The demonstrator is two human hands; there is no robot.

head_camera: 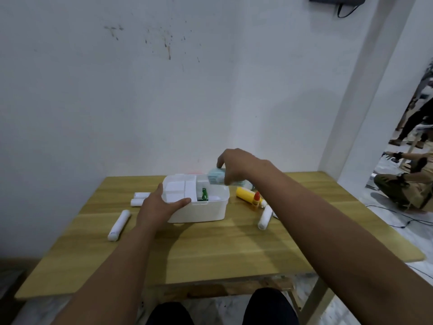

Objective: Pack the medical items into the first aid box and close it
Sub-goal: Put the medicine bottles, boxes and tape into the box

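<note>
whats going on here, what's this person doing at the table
A person is packing a white first aid box on a wooden table. The left hand steadies the box's near left corner, while the right hand holds a pale blue-green packet over the open box. A green item is already inside. White rolls and a yellow bottle lie outside.

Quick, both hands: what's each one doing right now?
Left hand: open, bracing the first aid box.
Right hand: closed on a pale blue-green pack above the box.

Stained white wall (164,90) behind wooden table (210,249)
</note>
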